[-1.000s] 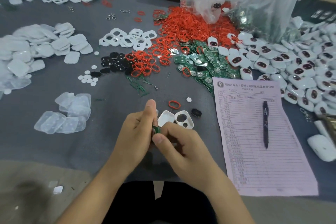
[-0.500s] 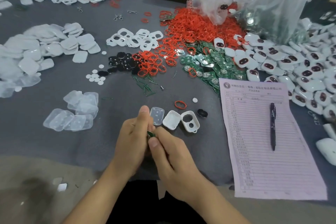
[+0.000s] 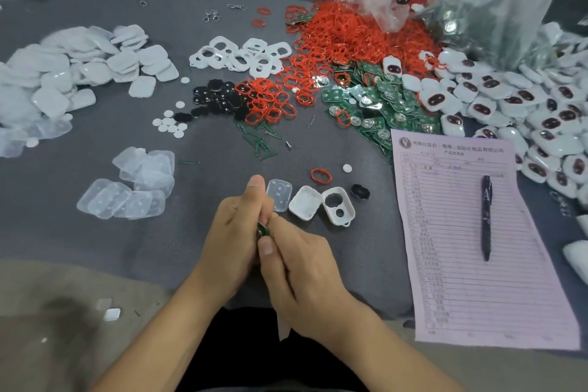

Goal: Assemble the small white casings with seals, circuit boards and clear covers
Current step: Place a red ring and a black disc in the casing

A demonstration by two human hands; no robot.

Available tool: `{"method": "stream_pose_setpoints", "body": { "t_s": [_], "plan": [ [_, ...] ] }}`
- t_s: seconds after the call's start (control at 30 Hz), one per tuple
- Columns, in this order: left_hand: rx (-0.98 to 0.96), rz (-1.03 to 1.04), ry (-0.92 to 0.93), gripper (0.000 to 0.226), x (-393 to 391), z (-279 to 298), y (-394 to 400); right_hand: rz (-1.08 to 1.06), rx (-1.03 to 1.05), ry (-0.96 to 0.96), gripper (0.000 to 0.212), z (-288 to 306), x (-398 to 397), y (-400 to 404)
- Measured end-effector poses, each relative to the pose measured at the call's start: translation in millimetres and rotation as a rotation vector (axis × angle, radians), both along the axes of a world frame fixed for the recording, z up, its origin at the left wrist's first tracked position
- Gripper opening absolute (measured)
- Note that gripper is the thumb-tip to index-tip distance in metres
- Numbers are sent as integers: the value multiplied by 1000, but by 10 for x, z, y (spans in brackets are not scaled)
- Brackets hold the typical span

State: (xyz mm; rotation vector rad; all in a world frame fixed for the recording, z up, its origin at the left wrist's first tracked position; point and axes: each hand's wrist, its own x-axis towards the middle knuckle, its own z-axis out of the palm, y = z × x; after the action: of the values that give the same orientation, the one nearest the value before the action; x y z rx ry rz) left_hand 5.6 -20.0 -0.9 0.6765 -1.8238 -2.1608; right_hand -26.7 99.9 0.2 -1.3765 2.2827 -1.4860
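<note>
Little has moved: your left hand (image 3: 235, 232) and right hand (image 3: 299, 259) still pinch the green circuit board (image 3: 263, 230) together, near the open white casing (image 3: 321, 205) on the surface; board not yet seated.

One printed form (image 3: 477, 232) on pale pink paper lay at the right of the table. Its header carried a round logo (image 3: 404, 142) followed by a line of Chinese characters, partly legible as "日百合 (香港) 国际化妆品有限公司"; the first characters were too blurred to confirm. A smaller centred line beneath it could not be read with confidence. The ruled rows below held small printed entries, none legible. A dark pen (image 3: 486, 216) lay on the form and bore a pale letter "A" on its barrel. No other markings were readable.
</note>
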Motion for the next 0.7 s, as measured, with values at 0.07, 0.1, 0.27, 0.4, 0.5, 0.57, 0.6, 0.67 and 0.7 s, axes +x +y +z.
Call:
{"method": "stream_pose_setpoints", "body": {
  "t_s": [0.07,0.1,0.27,0.4,0.5,0.57,0.6,0.67,0.7],
  "plan": [
    [26,-3,12,55,4,-4,-5,29,-9,-3,29,15,-11,-11],
    [29,-2,17,55,5,-7,-8,44,-14,-2,29,19,-21,-15],
    [28,4,50,56,18,-21,-6,83,-32,5,25,45,-51,-19],
    [29,19,61,56,13,-24,5,98,-18,18,23,49,-69,-15],
    [5,24,61,57,-6,-24,8,107,4,-10,22,58,-126,-4],
    [-48,37,58,58,-23,-19,12,103,-4,-47,22,77,-171,-4],
    [-69,54,60,58,-34,-15,10,99,-21,-71,25,83,-194,-11],
    [-97,104,45,59,-45,-19,-13,84,-47,-145,29,68,-229,-7],
    [-105,131,32,60,-45,-25,-35,77,-55,-187,28,56,-239,-2]
  ]
}}
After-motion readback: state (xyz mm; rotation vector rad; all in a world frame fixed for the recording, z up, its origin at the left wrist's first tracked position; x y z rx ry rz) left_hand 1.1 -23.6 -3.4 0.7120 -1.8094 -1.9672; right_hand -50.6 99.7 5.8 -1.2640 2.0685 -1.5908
